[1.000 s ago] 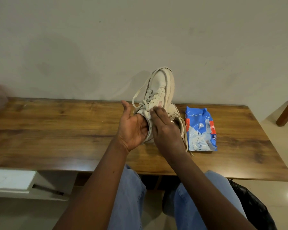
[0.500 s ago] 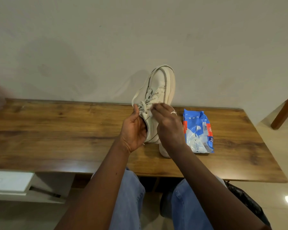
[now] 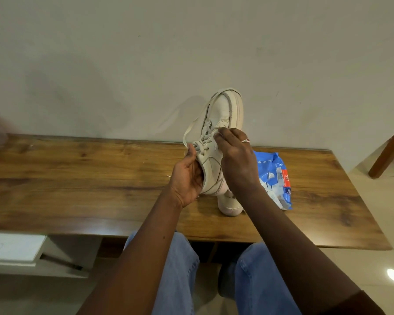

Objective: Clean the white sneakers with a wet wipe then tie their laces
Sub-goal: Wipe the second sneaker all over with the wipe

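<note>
White leather sneaker (image 3: 223,110) is held up above the back edge of the wood-grain counter (image 3: 77,178), toe pointing up toward the pale wall (image 3: 123,64), not resting on the surface. Left hand (image 3: 187,178) grips it from the heel side, fingers curled round the rear, thumb up by the lowest eyelets. Right hand (image 3: 237,162) comes in from the other side, fingers (image 3: 221,133) pinched together on the grey-white laces (image 3: 204,144) near the tongue; exact strand too small to tell. One loose lace end arcs out left from the toe area down to the left thumb. Silver ring (image 3: 246,140) on the right hand. Second white sneaker (image 3: 229,205) lies on the counter directly below, mostly blocked by the right wrist, only its heel showing. Blue plastic wet-wipe pack (image 3: 280,178) lies just right of it, partly hidden by the same forearm. Blue jeans (image 3: 180,269) below the counter edge. Brown wooden leg (image 3: 387,153) far right, white shelf (image 3: 11,246) lower left.
</note>
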